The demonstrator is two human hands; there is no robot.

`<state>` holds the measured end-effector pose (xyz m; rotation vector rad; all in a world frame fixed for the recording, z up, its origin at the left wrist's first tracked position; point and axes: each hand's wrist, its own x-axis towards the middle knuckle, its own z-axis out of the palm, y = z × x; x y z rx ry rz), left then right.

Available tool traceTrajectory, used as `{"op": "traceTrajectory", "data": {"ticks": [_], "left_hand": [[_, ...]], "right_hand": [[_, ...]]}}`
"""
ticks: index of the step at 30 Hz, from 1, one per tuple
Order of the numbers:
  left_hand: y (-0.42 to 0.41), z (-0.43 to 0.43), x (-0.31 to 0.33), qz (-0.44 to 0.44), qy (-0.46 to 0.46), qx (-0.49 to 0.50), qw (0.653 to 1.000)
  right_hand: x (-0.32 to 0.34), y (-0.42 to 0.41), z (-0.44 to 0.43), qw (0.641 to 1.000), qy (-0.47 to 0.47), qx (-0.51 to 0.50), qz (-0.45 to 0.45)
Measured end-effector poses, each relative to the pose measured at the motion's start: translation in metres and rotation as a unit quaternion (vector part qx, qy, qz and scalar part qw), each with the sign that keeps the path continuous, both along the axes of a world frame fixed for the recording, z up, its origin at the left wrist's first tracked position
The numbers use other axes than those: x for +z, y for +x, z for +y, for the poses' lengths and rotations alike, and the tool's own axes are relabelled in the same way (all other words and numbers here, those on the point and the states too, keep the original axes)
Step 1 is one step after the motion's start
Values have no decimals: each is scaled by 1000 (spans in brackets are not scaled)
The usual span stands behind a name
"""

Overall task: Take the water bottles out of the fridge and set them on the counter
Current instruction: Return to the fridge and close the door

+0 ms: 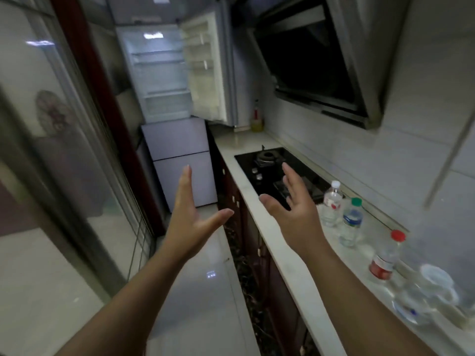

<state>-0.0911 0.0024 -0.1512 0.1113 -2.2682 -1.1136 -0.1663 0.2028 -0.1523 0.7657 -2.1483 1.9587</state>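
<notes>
The fridge [159, 80] stands at the far end of the narrow kitchen with its upper door [205, 68] swung open; its lit shelves show no bottles. Three clear water bottles stand on the white counter [280, 242] at the right: one with a white cap [331, 204], one with a green cap [351, 222], one with a red cap [385, 255]. My left hand [191, 217] and my right hand [295, 206] are raised in front of me, fingers straight and spread, holding nothing.
A black gas hob [277, 170] is set into the counter beyond the bottles, under a slanted range hood [316, 60]. An oil bottle [257, 116] stands by the fridge door. Clear glassware [431, 291] sits at the near right. Glass sliding doors [51, 150] line the left.
</notes>
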Motion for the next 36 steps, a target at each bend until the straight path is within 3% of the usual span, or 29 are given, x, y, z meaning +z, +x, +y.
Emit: {"op": "traceTrajectory", "data": {"ticks": [6, 14, 28, 36], "left_hand": [[-38, -108, 8, -35, -123, 82, 988], [-103, -240, 10, -120, -274, 220, 928], [-241, -363, -3, -205, -288, 297, 887], [-364, -393, -15, -224, -254, 322, 884]], "right_hand": [[18, -55, -107, 986, 158, 10, 55], [18, -135, -234, 944, 303, -58, 114], [1, -303, -333, 926, 342, -65, 148], [-12, -439, -389, 936, 331, -25, 117]]}}
